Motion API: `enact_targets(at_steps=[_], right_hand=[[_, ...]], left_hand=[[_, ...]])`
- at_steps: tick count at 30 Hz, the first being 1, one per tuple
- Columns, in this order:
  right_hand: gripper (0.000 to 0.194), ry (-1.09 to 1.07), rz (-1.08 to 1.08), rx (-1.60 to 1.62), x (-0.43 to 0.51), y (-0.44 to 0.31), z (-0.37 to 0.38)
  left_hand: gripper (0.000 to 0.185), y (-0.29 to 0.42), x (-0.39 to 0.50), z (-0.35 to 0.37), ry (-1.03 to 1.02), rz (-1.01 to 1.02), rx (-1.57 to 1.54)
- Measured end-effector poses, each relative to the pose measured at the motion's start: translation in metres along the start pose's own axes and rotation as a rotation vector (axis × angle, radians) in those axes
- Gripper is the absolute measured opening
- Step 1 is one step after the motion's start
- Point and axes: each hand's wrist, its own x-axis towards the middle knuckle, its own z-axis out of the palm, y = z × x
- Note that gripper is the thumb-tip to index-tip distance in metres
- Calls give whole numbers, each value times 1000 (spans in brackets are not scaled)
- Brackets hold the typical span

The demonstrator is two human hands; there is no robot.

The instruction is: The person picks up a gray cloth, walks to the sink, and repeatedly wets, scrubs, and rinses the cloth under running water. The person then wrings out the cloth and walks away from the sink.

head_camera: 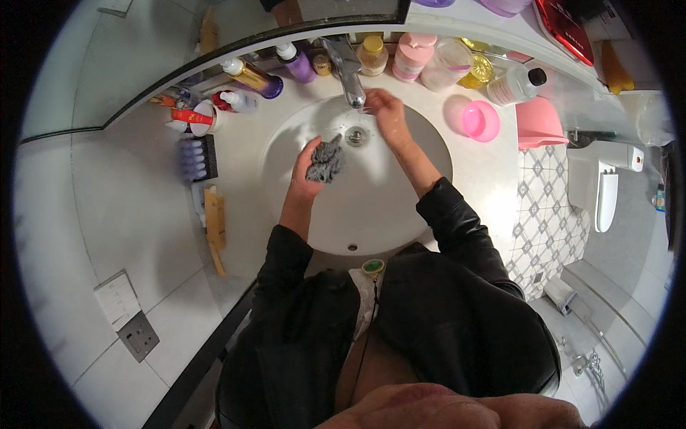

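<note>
My left hand [304, 174] grips a bunched, fuzzy grey cloth [325, 161] over the left part of a white oval sink basin [375, 214]. Beside the spout of the chrome faucet [351, 88], my right hand [388, 118] is wet, its fingers loosely bent and blurred by motion. I see nothing held in it, though the fingertips are partly hidden at the spout. Some water shows just under the spout. Below lies the metal drain [356, 137], between my two hands, and the small overflow hole [352, 247] is in the near basin wall.
Behind the basin stand a purple pump bottle [298, 64], a yellow-capped jar [372, 56] and a pink bottle [414, 58]. A pink cup [481, 121] is right of the basin. At the left edge are a brush [195, 159] and a wooden-looking comb [215, 220]. A toilet [605, 187] stands further right.
</note>
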Motion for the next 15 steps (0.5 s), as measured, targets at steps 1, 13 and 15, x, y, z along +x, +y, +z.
enact_targets(at_steps=[1, 13, 15], right_hand=[[29, -154, 47, 2, -6, 3, -3], [49, -352, 537, 289, -21, 44, -25], [52, -321, 623, 697, -14, 40, -30]], left_hand=[[34, -1, 1, 6, 1, -2, -10], [38, -19, 27, 64, 251, 442, 528], [35, -24, 29, 75, 178, 556, 669]])
